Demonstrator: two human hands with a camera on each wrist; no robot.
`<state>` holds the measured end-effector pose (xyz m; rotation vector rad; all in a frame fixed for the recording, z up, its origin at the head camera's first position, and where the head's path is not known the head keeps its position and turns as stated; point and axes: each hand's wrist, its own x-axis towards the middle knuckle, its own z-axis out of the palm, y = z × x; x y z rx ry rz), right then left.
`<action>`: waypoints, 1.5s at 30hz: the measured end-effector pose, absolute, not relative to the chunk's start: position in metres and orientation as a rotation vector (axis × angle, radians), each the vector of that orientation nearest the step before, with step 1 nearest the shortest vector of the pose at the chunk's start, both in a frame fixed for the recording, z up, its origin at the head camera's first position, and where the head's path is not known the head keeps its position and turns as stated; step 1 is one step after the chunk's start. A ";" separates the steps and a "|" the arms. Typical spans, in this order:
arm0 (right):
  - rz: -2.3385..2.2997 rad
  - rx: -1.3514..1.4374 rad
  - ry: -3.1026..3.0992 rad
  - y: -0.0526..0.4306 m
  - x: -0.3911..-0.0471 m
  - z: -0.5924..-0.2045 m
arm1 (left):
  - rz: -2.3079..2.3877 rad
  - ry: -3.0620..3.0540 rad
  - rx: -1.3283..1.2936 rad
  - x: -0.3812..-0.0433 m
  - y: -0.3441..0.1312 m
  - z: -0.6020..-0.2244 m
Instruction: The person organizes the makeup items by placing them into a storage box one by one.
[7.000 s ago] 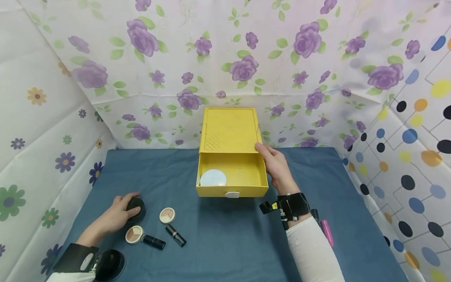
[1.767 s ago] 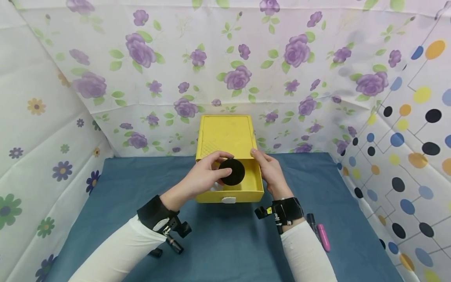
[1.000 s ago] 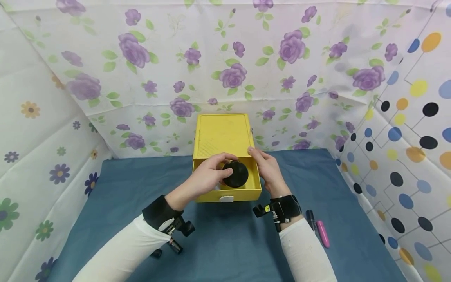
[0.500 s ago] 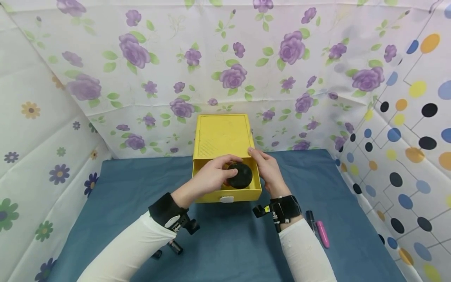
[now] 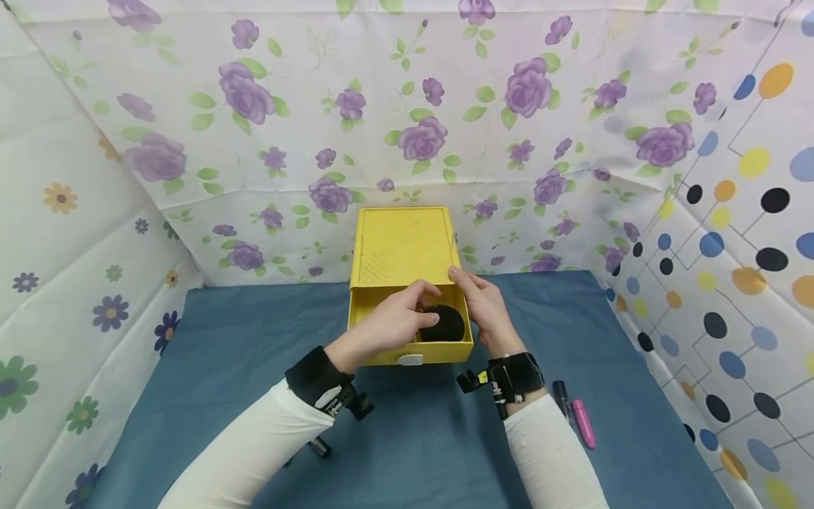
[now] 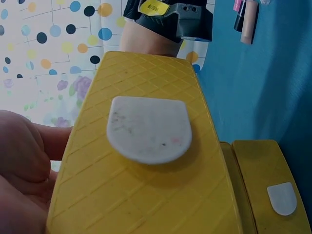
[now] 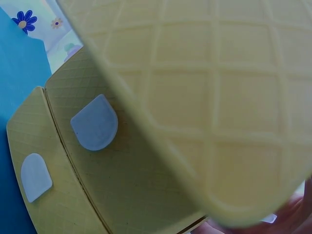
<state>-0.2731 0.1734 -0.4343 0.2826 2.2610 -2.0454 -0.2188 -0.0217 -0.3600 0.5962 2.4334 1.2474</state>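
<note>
Head view sits high, looking forward and down across the tabletop (image 5: 407, 438); left wrist hugs the yellow box (image 6: 146, 195), facing the dotted cloth (image 6: 53, 22); right wrist, even closer, faces the daisy cloth (image 7: 44, 22). All three share the yellow box.

The yellow drawer box (image 5: 403, 244) looks like plastic, dull on top, with a raised lattice across its drawer front (image 6: 136, 195). The pull (image 6: 148, 129) looks like smooth white plastic, flecked with small dark marks. The black disc (image 5: 451, 325) looks smooth and matt. The bench (image 5: 407, 438) is covered in matt blue cloth. The floral backdrop (image 5: 381, 106) looks like a thin, creased sheet; the sleeves (image 5: 244, 449) are white cloth, and the pink tube (image 5: 583, 424) looks like smooth plastic.
</note>
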 end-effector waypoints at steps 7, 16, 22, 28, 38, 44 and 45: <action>-2.031 0.294 2.259 0.172 -0.273 -0.434 | 1.154 2.492 0.607 -0.223 -0.019 -0.366; -2.036 0.273 2.237 0.173 -0.272 -0.436 | 0.988 2.592 0.710 -0.225 -0.015 -0.368; -2.044 0.275 2.239 0.172 -0.272 -0.436 | 0.930 2.607 0.778 -0.225 -0.015 -0.370; -2.049 0.264 2.243 0.172 -0.272 -0.437 | 0.947 2.617 0.776 -0.225 -0.015 -0.371; -2.025 0.291 2.255 0.173 -0.274 -0.438 | 1.054 2.613 0.725 -0.223 -0.018 -0.373; -2.022 0.296 2.253 0.175 -0.274 -0.436 | 1.167 2.649 0.774 -0.221 -0.023 -0.369; -2.026 0.294 2.250 0.175 -0.274 -0.436 | 1.182 2.655 0.779 -0.220 -0.024 -0.368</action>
